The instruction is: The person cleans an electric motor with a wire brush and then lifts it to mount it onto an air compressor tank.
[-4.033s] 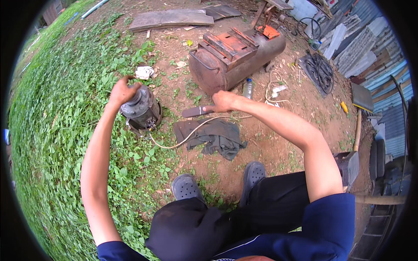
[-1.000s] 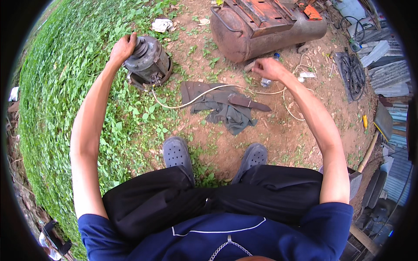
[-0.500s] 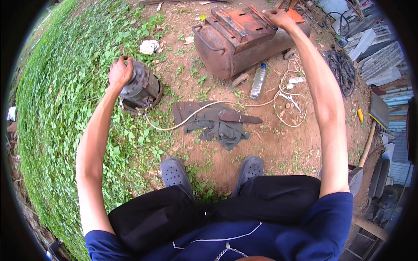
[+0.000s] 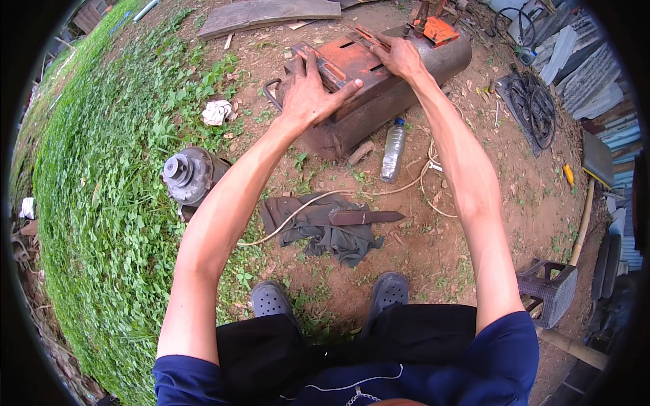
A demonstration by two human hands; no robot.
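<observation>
A rusty compressor tank (image 4: pixel 352 128) lies on the dirt ahead, its worn orange mounting bracket (image 4: pixel 342 51) on top. My left hand (image 4: pixel 308 98) is over the bracket's near left end, thumb and fingers spread. On the bracket's right-hand rail, my right hand (image 4: pixel 401 57) has its fingers curled round the metal; the fingertips are partly hidden. An electric motor (image 4: pixel 193 177) with a stepped pulley stands in the grass to the left, touched by neither hand. My left forearm hides part of its pale cord (image 4: pixel 298 220).
Between my feet and the tank lie a dark cloth (image 4: pixel 338 237), a sheathed blade (image 4: pixel 365 217) and a clear water bottle (image 4: pixel 393 152). A spanner (image 4: pixel 435 166) is beside my right forearm. A plank (image 4: pixel 271 15) lies behind; a dark stool (image 4: pixel 552 287) and coiled cables (image 4: pixel 528 108) are at right.
My left hand has left the motor and moved right onto the bracket. My right hand has shifted left and nearer along it. The view has also shifted, showing the plank behind.
</observation>
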